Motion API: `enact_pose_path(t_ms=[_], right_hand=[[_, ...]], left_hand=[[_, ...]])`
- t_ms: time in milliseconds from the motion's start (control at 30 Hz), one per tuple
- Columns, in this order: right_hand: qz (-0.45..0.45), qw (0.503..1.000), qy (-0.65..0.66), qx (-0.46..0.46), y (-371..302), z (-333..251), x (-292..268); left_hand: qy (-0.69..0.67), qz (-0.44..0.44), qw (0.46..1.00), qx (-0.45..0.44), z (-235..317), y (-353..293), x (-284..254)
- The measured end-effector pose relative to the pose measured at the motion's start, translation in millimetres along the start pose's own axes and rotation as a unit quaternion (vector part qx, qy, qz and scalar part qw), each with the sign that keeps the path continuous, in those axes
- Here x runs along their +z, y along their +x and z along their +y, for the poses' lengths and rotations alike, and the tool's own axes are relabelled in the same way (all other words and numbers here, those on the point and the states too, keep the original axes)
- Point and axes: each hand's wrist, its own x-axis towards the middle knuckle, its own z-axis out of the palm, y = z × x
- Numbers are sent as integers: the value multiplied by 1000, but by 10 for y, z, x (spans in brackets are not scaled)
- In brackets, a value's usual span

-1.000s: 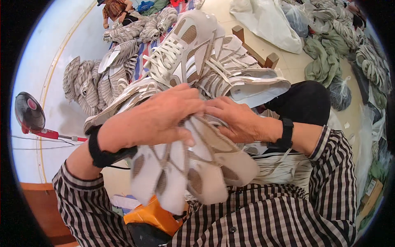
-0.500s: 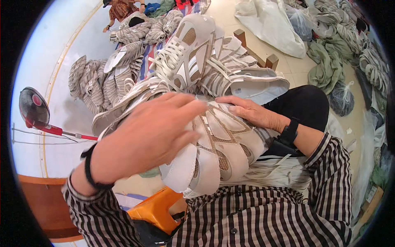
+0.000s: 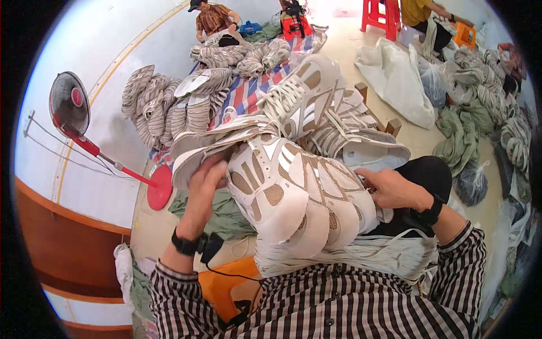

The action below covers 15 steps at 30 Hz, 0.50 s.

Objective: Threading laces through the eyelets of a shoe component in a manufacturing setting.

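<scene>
Overlapping shoe uppers [image 3: 282, 195] in white and tan lie fanned across my lap, toes toward me, the leftmost on top. I judge each to be light and soft, the mesh panels pliant, the toe caps somewhat stiffer; loosely overlapped, they would probably slide on one another, and the mesh might snag. The layered edges at either end of the fan look the best places to take hold; the mesh should not be pinched. My right hand [image 3: 398, 191] is closed on the right end, though its fingertips are partly hidden. My left hand [image 3: 202, 183] has its fingers bent at the left end, between the fan and a loose upper [image 3: 189, 155] to the left; whether they grip, I cannot tell. On the near side, white laces [image 3: 344, 254] bunch beneath the toes. Just beyond the fan stands a laced upper [image 3: 302, 93], with a lined upper [image 3: 377, 150] to its right, its opening showing. Farther left, rolled bundles [image 3: 149, 104] rest by a striped sheet [image 3: 248, 93]; at far right lies a white sack [image 3: 395, 82], and on the left stands a red fan heater [image 3: 73, 107].
</scene>
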Motion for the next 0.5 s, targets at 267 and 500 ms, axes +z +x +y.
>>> enact_pose_path(t_ms=[267, 500], right_hand=[[7, 970, 217, -111, 368, 435, 866], [26, 975, 76, -205, 432, 685, 1055]], left_hand=[[-138, -170, 972, -84, -49, 937, 365], [120, -190, 962, 155, -124, 1199, 608]])
